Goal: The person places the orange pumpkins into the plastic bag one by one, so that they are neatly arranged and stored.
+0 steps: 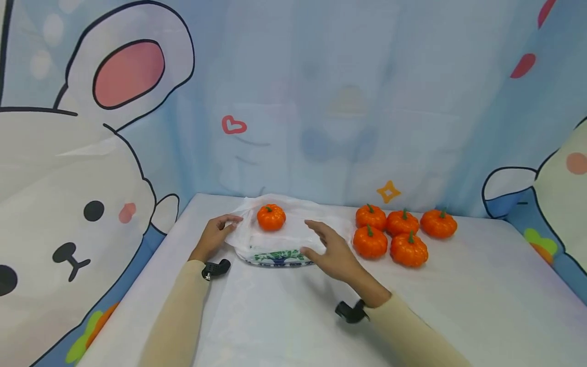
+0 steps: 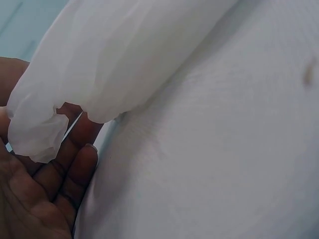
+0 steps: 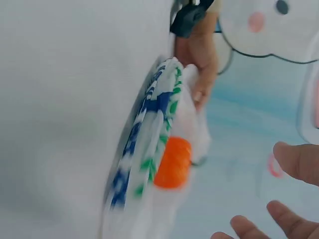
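Observation:
A thin, translucent white sheet (image 1: 312, 224) lies loosely over a tray (image 1: 279, 258) with a blue and green patterned edge. One small orange pumpkin (image 1: 271, 217) sits on the sheet, left of its middle. At the sheet's left edge, my left hand (image 1: 213, 237) pinches a gathered bit of it; the left wrist view shows the sheet's crumpled corner (image 2: 42, 132) among the fingers (image 2: 79, 167). My right hand (image 1: 332, 255) hovers over the tray's right side, thumb and fingers spread, holding nothing. In the right wrist view its thumb (image 3: 301, 162) stands apart from the pumpkin (image 3: 173, 163).
Several more orange pumpkins (image 1: 409, 250) stand grouped on the white table (image 1: 481, 285), right of the tray. Behind the table hangs a light blue curtain (image 1: 284, 153) with cartoon prints. Each wrist bears a black camera (image 1: 350, 311).

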`<state>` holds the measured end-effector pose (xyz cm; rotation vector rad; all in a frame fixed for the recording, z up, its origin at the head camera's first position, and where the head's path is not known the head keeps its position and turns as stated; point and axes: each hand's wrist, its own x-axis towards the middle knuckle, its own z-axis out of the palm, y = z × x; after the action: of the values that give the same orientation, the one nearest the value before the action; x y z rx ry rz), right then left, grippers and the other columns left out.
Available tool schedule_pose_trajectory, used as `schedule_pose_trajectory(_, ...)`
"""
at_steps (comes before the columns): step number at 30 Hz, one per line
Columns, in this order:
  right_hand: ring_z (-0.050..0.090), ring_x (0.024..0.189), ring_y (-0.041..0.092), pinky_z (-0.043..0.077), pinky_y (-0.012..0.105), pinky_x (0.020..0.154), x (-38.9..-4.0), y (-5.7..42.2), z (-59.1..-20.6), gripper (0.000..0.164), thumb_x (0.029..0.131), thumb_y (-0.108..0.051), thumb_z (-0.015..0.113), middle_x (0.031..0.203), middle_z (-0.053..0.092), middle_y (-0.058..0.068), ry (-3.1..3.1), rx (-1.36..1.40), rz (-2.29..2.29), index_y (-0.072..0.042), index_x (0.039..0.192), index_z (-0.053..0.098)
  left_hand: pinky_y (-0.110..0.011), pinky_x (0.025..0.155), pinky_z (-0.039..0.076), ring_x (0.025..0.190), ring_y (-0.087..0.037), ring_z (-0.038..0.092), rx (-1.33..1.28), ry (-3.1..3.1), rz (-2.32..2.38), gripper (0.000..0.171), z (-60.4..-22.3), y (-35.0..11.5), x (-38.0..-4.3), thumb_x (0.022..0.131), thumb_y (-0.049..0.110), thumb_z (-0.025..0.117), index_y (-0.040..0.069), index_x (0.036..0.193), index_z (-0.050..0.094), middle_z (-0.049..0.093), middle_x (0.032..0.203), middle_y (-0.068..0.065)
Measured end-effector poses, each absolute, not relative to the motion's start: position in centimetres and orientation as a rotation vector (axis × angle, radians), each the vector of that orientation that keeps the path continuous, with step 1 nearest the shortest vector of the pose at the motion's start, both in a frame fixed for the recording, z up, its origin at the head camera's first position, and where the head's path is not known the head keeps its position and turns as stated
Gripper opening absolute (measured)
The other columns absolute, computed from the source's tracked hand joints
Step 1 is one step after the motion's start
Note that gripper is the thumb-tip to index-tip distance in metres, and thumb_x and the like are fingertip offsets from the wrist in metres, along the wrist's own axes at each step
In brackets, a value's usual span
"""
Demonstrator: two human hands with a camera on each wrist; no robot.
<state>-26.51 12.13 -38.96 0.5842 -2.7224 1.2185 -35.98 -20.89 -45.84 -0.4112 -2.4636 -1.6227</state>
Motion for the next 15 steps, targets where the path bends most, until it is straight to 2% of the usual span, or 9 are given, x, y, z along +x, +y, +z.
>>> schedule_pose_trajectory(4,0.049,0.134,0.035,0.042,0.055,0.109,-22.9,17.0,-38.6,0.056,0.089,-0.021,0.073,0.144,0.053,0.012,-2.615,0.505,1.064,-0.012,0.14,0.052,-0.049,0.121,0.027,0.141,-0.031,0.042,-0.394,-2.483,-1.599,0.026,-46.0,-21.2,-36.2,0.099,0.008,0.056,0.002,0.121,0.067,0.06,0.135,-0.018)
schedule_pose_trajectory(8,0.052,0.121,0.04,0.044,0.062,0.1,-22.7,21.6,-38.3,0.05,0.085,-0.01,0.074,0.132,0.057,0.021,-2.498,0.369,0.897,-0.002,0.132,0.056,-0.048,0.122,0.026,0.142,-0.031,0.041,-0.361,-2.506,-1.586,0.025,-45.7,-21.5,-36.0,0.099,0.008,0.056,0.003,0.12,0.068,0.06,0.136,-0.017)
schedule_pose_trajectory(12,0.043,0.125,0.048,0.037,0.069,0.1,-24.0,26.6,-38.7,0.059,0.086,-0.012,0.073,0.136,0.049,0.029,-2.472,0.134,0.865,0.003,0.138,0.049,-0.05,0.121,0.027,0.142,-0.032,0.041,-0.366,-2.492,-1.609,0.025,-45.7,-21.5,-35.7,0.098,0.007,0.056,0.002,0.12,0.067,0.059,0.136,-0.018)
schedule_pose_trajectory(15,0.033,0.133,0.053,0.033,0.072,0.103,-24.6,30.2,-39.2,0.075,0.09,-0.027,0.071,0.146,0.036,0.034,-2.594,-0.072,0.935,0.004,0.148,0.035,-0.05,0.12,0.029,0.141,-0.032,0.041,-0.408,-2.482,-1.635,0.026,-45.8,-21.0,-35.6,0.099,0.007,0.055,0.001,0.121,0.067,0.059,0.137,-0.018)
